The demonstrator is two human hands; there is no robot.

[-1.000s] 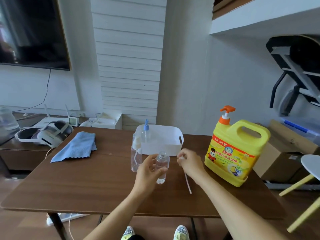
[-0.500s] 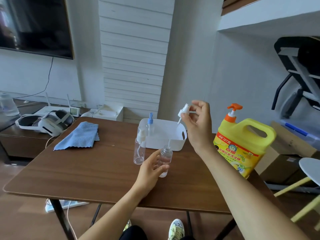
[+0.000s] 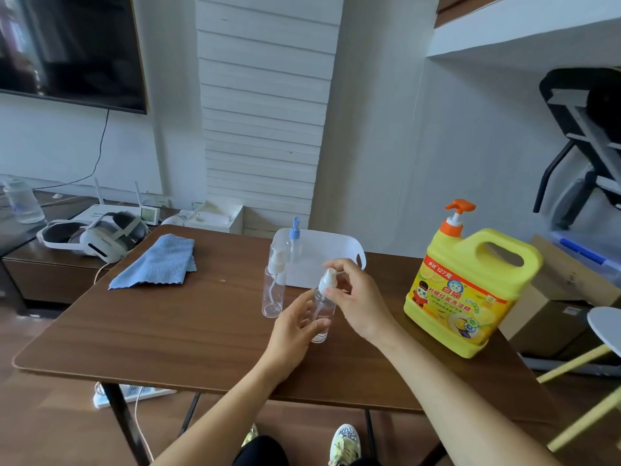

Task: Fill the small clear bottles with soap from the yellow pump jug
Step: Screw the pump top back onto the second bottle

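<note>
A small clear bottle [image 3: 322, 314] stands upright on the wooden table [image 3: 174, 327], near its middle. My left hand [image 3: 295, 326] wraps around the bottle's body from the left. My right hand [image 3: 358, 297] pinches the white spray cap [image 3: 327, 279], which sits on the bottle's neck with its tube inside. A second clear bottle with a white pump cap [image 3: 273, 287] stands just to the left. A third bottle with a blue cap [image 3: 294, 242] stands by the white bin. The yellow pump jug [image 3: 470, 287] with an orange pump stands at the right of the table.
A white plastic bin [image 3: 349, 250] sits behind the bottles. A blue cloth [image 3: 158, 260] lies at the table's back left. A headset [image 3: 97, 237] rests on a low cabinet to the left. Cardboard boxes and a stool stand to the right of the table.
My right hand picked the spray cap off the table, lifted it high, then brought it down onto the bottle's neck. My left hand kept hold of the bottle.
</note>
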